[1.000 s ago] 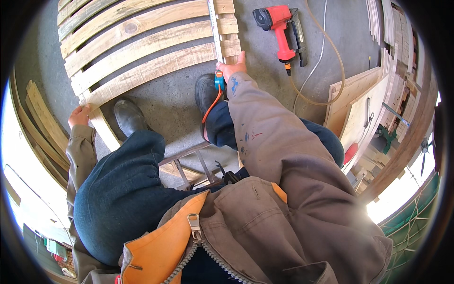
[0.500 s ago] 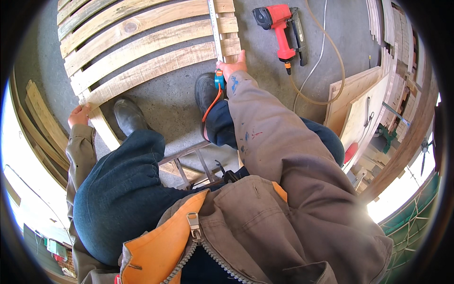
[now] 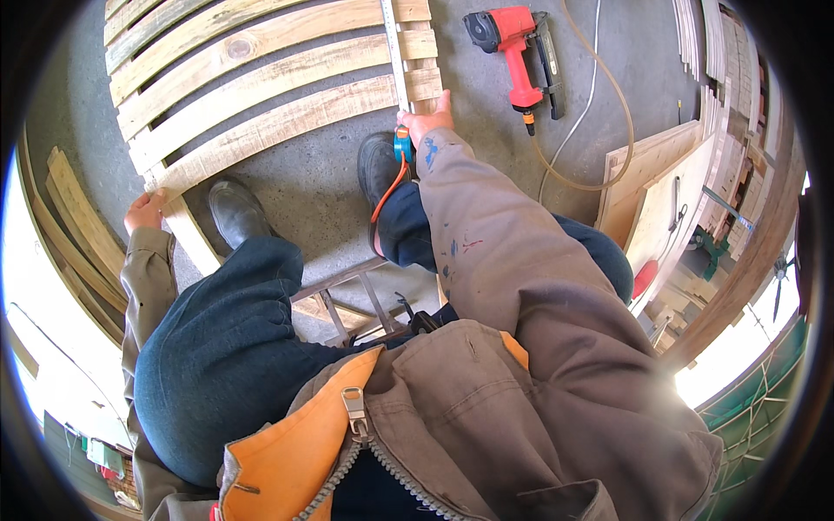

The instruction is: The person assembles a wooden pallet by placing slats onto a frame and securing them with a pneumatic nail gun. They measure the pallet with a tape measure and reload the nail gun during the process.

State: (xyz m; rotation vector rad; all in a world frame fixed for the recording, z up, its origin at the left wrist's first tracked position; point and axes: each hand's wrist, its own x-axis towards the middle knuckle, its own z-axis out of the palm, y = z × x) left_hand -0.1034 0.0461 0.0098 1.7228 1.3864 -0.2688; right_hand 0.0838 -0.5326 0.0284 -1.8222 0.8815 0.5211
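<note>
A slatted wooden frame (image 3: 261, 91) of pale boards lies at the upper left. My left hand (image 3: 143, 214) is closed at the left end of the nearest slat, fingertips against the wood where it crosses a side rail (image 3: 193, 239). At the other end of that slat, my right hand (image 3: 427, 120) pinches a tape measure, thumb pointing away along the rail. Its teal case (image 3: 402, 144) sits just below the fingers, with an orange strap (image 3: 388, 201) hanging from it. The white blade (image 3: 393, 48) stretches away across the slats near their right ends.
A red nail gun (image 3: 519, 61) with a yellowish air hose (image 3: 627, 113) lies on the concrete floor at right. Plywood sheets (image 3: 647, 178) lean beyond it. Loose boards (image 3: 82, 217) are at far left. A low metal frame (image 3: 373, 300) stands between my legs.
</note>
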